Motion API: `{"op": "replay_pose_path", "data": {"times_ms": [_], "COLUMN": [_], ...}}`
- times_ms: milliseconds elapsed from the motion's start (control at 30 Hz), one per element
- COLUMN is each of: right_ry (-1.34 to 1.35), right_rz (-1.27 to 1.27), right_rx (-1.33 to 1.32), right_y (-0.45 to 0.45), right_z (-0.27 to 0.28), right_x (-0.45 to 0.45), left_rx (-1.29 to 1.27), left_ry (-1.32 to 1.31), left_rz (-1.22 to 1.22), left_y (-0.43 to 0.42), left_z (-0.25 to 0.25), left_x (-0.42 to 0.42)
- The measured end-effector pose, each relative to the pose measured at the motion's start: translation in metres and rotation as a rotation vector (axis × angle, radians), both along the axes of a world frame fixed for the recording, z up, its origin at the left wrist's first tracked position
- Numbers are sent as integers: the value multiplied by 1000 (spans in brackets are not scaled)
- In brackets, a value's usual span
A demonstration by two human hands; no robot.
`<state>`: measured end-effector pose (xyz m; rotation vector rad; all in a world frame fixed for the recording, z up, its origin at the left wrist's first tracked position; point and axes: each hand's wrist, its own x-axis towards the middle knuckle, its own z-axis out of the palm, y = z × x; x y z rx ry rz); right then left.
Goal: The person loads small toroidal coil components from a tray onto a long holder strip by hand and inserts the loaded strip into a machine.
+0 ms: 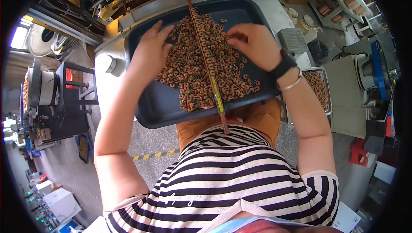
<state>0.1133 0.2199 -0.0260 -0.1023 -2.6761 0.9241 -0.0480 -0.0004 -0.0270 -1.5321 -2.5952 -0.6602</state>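
A dark tray (161, 108) holds a heap of small copper-coloured coil parts (184, 57). Across the heap lies a long narrow rail (216, 91), partly yellow, with a row of the same parts along its upper stretch; its near end sticks out over the tray's front edge. My left hand (152, 48) is at the heap's left side, fingers apart, with nothing visible in it. On the right side, my right hand (253, 42) has its thumb and forefinger close together by the heap's edge; whatever may be between the fingertips is too small to make out.
A round white object (107, 63) sits on the table left of the tray. To the right are a grey ribbed block (292, 40) and a lower bin (327, 91) of similar parts. Machinery (103, 1) stands beyond the table, at the upper left.
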Motion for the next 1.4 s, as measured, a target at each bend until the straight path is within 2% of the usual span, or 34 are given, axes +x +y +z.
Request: {"op": "replay_pose_path", "data": {"times_ms": [67,133,233,300,433,467,533,567,667,733,800,867,933,967,1000,1067,1200,1267,1400], "right_ry": [22,-9,-43,-58,-94,-91,-35,-41,-12,-101,-195,-261,-220,-175,-175,-155,-184,48,132], "right_rz": [-20,-74,-31,-31,-129,-131,-119,-120,87,113,149,159,146,132,130,106,81,72,93], "right_rx": [88,285,346,301,194,196,-1,-4,-361,-628,-664,-692,-594,-494,-493,-512,-489,-198,-146], "right_y": [14,25,30,34,29,28,26,23,2,-22,-38,-53,-60,-61,-61,-62,-65,-66,-64], "right_z": [-13,-33,-45,-48,-36,-31,-22,-17,3,16,16,15,6,2,0,-1,-2,-9,-6], "right_x": [-17,-32,-36,-37,-32,-29,-23,-18,2,19,32,41,45,47,47,48,45,39,39], "left_rx": [-148,-131,-194,-37,19,112,203,216,209,142,199,210,123,113,114,55,49,53,95], "left_ry": [-1,41,53,29,-68,-80,-97,-123,-226,-227,-144,-147,-206,-116,-116,122,157,150,115], "left_rz": [-10,-39,18,-53,-21,-10,1,-25,-104,-170,-328,-370,-460,-517,-519,-616,-559,-557,-543], "left_y": [-3,-4,2,1,2,2,1,0,-2,-4,-6,-8,-10,-10,-10,-10,-14,-14,-15], "left_z": [-17,-23,-19,-28,-29,-26,-21,-14,3,15,18,20,20,16,15,15,-3,-4,2], "left_x": [-30,-30,-25,-31,-35,-32,-26,-19,9,30,45,57,64,64,65,71,80,83,75]}}
